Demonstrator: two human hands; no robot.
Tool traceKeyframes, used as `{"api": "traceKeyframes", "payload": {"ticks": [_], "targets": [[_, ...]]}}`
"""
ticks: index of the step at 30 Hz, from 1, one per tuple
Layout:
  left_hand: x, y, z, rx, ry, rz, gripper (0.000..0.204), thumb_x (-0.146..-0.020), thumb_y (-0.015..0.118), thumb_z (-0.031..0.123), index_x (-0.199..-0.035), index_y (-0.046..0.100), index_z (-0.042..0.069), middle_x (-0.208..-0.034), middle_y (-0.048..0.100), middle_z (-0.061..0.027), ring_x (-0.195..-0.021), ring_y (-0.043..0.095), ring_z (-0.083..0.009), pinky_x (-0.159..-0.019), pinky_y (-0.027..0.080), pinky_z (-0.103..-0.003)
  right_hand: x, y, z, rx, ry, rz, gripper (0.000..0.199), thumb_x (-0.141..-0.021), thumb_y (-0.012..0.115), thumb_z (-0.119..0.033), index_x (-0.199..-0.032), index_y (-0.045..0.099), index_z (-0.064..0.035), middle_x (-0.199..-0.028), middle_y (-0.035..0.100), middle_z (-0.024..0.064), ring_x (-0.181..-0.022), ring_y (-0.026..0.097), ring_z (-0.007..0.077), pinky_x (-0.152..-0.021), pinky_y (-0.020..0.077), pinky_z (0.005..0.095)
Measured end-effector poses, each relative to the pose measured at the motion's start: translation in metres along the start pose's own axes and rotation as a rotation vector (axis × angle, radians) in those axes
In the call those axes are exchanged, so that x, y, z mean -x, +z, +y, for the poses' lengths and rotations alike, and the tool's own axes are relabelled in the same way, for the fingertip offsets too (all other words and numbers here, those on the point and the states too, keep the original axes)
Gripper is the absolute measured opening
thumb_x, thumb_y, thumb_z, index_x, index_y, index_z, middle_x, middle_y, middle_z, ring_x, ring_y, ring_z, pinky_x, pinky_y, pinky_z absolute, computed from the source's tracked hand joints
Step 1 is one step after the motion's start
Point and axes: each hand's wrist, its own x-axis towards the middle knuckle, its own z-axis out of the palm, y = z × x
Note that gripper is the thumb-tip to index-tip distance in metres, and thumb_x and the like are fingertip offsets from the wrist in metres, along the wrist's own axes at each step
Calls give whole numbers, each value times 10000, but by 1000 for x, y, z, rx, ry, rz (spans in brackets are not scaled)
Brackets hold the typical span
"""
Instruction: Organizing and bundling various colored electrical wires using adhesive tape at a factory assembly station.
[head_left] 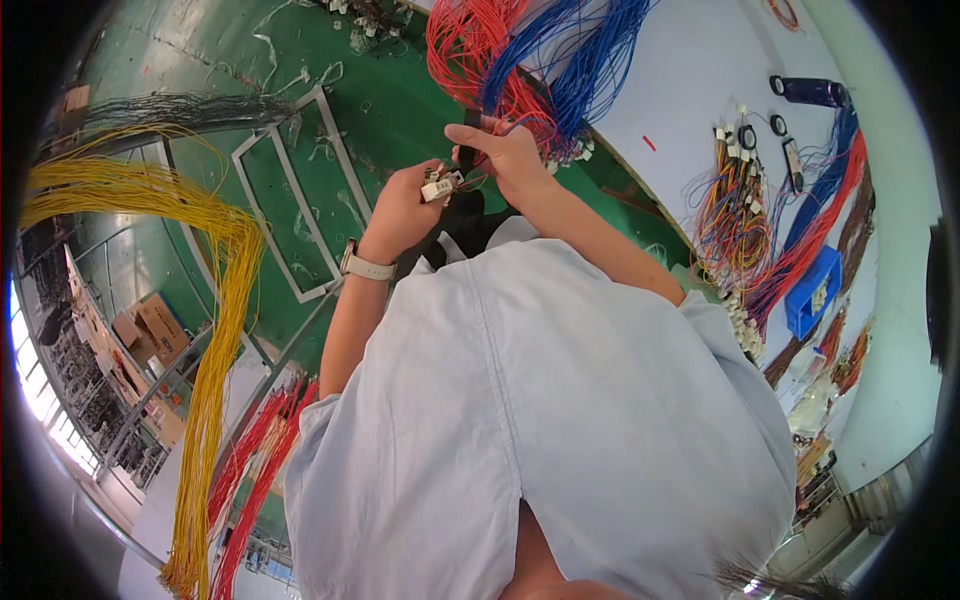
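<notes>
My left hand (400, 208), with a pale watch strap on its wrist, is closed around a small white plug connector (437, 189) and the wire ends by it. Close beside it, my right hand (513, 163) pinches a black strip (469, 150) that looks like tape, its thumb lying across the upper part. Thin wires run between the two hands, partly hidden by the fingers. Just beyond the right hand hang a bundle of red wires (470, 50) and a bundle of blue wires (600, 65) over the table edge.
On the right, the white table (690, 90) carries a coloured wire harness (735, 210), a dark bottle (810, 91) and a blue bin (814, 290). To the left stand a grey metal frame (290, 185) and hanging yellow wires (225, 300). Plastic scraps litter the green floor (385, 110).
</notes>
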Motion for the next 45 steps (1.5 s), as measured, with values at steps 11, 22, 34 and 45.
{"api": "traceKeyframes", "payload": {"ticks": [11, 22, 34, 45], "targets": [[8, -9, -6, 76, -85, 21, 163, -889, 576, 145, -867, 570, -16, -701, 578, -86, -630, 485, -165, -622, 430, -319, 7, -28, -17, 284, 341, -329, 203, -809, 683, -122, -1002, 635, -79, -972, 624, 24, -876, 609, 105, -729, 480, 209], [-8, 1, -13, 232, -128, -243, 201, -929, 588, 210, -906, 577, 12, -743, 572, -14, -689, 514, -103, -642, 434, -272, 26, -33, -27, 763, 27, -551, 549, -703, 700, -109, -1229, 564, -28, -1106, 635, 75, -1016, 585, 156, -922, 435, 289], [17, 11, 12, 961, -554, 2, 216, -945, 544, 282, -848, 531, 88, -605, 429, 68, -462, 296, -11, -404, 177, -197, -2, -33, 24, 632, -136, -172, 271, -816, 686, -195, -977, 652, 19, -931, 663, 70, -870, 644, 163, -821, 497, 270], [35, 29, 27, 926, -432, 279, 255, -969, 525, 288, -883, 607, 62, -639, 432, 71, -498, 289, -20, -442, 187, -197, 17, -13, -12, -514, 555, -672, 451, -887, 509, -416, -1005, 587, 12, -954, 599, 92, -880, 570, 199, -834, 440, 295]]}}
